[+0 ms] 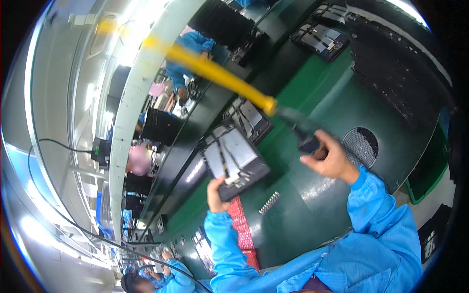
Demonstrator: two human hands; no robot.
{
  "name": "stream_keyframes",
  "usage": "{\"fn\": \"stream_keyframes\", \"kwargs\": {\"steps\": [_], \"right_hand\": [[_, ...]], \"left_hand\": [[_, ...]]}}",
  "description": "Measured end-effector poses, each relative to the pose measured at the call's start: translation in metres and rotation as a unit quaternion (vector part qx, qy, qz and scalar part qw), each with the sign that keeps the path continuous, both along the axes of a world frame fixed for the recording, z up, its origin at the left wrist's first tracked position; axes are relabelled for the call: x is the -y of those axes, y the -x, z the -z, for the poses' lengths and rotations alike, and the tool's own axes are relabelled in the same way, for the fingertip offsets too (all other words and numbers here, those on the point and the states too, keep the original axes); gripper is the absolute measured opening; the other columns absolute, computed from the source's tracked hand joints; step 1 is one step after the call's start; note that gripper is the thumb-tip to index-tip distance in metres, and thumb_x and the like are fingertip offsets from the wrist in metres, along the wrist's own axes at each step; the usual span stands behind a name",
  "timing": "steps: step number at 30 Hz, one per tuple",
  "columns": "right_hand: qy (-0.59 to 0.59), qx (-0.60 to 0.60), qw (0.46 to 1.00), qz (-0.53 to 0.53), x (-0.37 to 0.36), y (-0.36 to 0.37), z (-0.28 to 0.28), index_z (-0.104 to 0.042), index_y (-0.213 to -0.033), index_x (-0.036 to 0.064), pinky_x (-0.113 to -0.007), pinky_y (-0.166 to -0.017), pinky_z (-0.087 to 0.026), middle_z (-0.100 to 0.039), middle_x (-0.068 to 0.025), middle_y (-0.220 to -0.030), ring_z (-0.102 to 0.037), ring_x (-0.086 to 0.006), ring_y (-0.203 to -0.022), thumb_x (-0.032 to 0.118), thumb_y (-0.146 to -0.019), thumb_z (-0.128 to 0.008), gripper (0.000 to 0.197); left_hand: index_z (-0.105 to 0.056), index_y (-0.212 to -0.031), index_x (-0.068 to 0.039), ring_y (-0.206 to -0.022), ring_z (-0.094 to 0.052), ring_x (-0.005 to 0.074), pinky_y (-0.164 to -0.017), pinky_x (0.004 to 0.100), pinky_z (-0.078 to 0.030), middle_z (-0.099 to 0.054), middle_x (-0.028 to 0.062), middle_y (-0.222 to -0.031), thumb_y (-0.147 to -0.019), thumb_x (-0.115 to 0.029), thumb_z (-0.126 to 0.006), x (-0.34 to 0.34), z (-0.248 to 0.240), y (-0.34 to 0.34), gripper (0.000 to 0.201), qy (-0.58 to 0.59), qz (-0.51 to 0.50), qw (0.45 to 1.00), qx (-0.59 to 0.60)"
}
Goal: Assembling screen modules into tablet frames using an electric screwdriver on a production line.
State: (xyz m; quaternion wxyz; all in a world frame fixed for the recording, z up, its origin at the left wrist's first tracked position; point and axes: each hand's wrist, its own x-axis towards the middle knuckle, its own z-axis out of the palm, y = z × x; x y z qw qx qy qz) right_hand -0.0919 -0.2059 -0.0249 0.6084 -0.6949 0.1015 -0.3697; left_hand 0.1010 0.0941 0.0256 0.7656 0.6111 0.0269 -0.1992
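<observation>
My right hand [328, 155] is closed around the lower part of a black electric screwdriver [308, 141], which hangs tilted from a yellow coiled cord [220, 75]. My left hand [216, 195] grips the near corner of a flat black device [234, 158] with a silver panel and dark ribbon cables, thumb on its top edge. The screwdriver's tip is hidden, and the tool is apart from the device. Behind the device lies a similar unit [246, 118]. A short strip of small pale pieces [269, 203] rests on the green bench between my arms.
A round dish of small parts [360, 141] sits beyond my right wrist. Black sheets [391, 73] cover the far right, near another unit [320, 41]. Red bubble wrap [239, 222] lies beside my left sleeve. A green bin [427, 180] stands at right. Co-workers in blue [178, 273] are at left.
</observation>
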Motion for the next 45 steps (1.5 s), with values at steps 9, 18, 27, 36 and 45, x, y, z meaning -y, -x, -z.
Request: {"fn": "stream_keyframes", "kwargs": {"steps": [9,18,27,36,45], "right_hand": [[-0.086,0.032,0.995,-0.029,0.020,0.002,-0.017,-0.057,-0.093,0.0042,-0.021,-0.053,-0.040,-0.056,0.0029,-0.066,-0.052,-0.0039,-0.058,0.005,-0.073,-0.073,0.026],[-0.020,0.035,0.998,-0.043,0.021,0.007,-0.016,-0.060,-0.102,0.0068,-0.022,-0.054,-0.043,-0.061,-0.0012,-0.066,-0.058,-0.0104,-0.056,0.008,-0.073,-0.073,0.031],[-0.001,0.039,0.995,-0.091,0.023,0.018,-0.032,-0.059,-0.109,0.0071,-0.020,-0.053,-0.039,-0.057,0.0008,-0.063,-0.054,-0.0064,-0.056,0.008,-0.069,-0.077,0.044],[0.008,0.092,0.995,-0.039,0.074,0.023,-0.032,-0.061,-0.085,0.0055,-0.023,-0.049,-0.046,-0.060,-0.0036,-0.059,-0.058,-0.0126,-0.049,0.012,-0.074,-0.074,0.019],[-0.012,0.083,0.996,-0.015,0.074,0.020,-0.021,-0.061,-0.086,0.0035,-0.022,-0.049,-0.044,-0.060,-0.0035,-0.060,-0.058,-0.0109,-0.050,0.008,-0.073,-0.072,0.017]], "left_hand": [[-0.041,-0.121,0.003,-0.095,-0.059,0.0186,-0.082,0.0310,-0.049,-0.061,0.0117,-0.104,-0.081,-0.002,-0.061,0.053,0.064,0.192,0.045,0.028,0.074,0.995,-0.065],[-0.066,-0.091,0.002,-0.060,-0.057,0.0171,-0.055,0.0276,-0.046,-0.063,0.0127,-0.078,-0.071,-0.013,-0.075,-0.019,0.052,0.138,0.027,-0.483,0.041,0.821,0.302],[-0.059,-0.074,-0.001,-0.063,-0.060,0.0121,-0.057,0.0238,-0.048,-0.062,0.0060,-0.071,-0.066,-0.004,-0.078,-0.033,0.067,0.099,0.020,-0.424,0.118,0.875,0.204],[-0.064,-0.075,0.002,-0.054,-0.057,0.0094,-0.050,0.0195,-0.046,-0.063,0.0050,-0.066,-0.071,0.000,-0.073,-0.057,0.051,0.086,0.010,-0.338,0.195,0.920,0.023],[-0.061,-0.070,0.003,-0.055,-0.053,0.0093,-0.048,0.0231,-0.040,-0.059,0.0059,-0.064,-0.067,-0.001,-0.076,-0.057,0.072,0.107,0.016,-0.471,0.135,0.825,0.282]]}}
